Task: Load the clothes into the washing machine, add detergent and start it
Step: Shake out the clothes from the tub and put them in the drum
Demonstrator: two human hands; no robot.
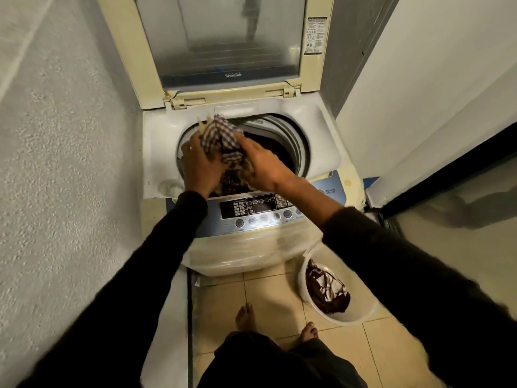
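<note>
A top-loading washing machine stands in front of me with its lid raised upright. Both my hands hold a bunched blue-and-white checked cloth over the left part of the drum opening. My left hand grips it from the left, my right hand from the right. Dark clothes lie inside the drum behind the cloth. The control panel with its buttons runs along the machine's near edge, below my wrists.
A white bucket with dark and white clothes stands on the tiled floor to the right of the machine's front. A rough wall closes the left side, a white wall and dark door frame the right. My bare feet stand on the tiles.
</note>
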